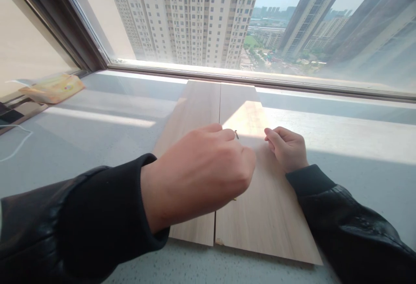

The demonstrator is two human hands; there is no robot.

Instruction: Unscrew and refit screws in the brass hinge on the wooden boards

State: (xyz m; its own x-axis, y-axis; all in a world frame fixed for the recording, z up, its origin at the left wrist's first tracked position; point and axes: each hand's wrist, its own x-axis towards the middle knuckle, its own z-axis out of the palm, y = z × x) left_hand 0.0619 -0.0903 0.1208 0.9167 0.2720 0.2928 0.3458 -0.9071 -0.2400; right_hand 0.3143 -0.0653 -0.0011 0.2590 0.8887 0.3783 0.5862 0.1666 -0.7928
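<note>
Two pale wooden boards lie side by side with a narrow gap between them. My left hand is closed in a fist above the boards, its back towards me; its fingertips and anything in them are hidden. Just beyond its knuckles, a small dark screw-like piece shows over the right board. Partly covered by the same hand is a tiny brass-coloured piece. My right hand is closed at the right board's edge, thumb pressed against the curled fingers; whether it holds something small, I cannot tell.
The boards rest on a white speckled sill. A window frame runs along the back, with tall buildings outside. At the far left are a yellow soft pack and a white cable. Sunlight falls across part of the right board.
</note>
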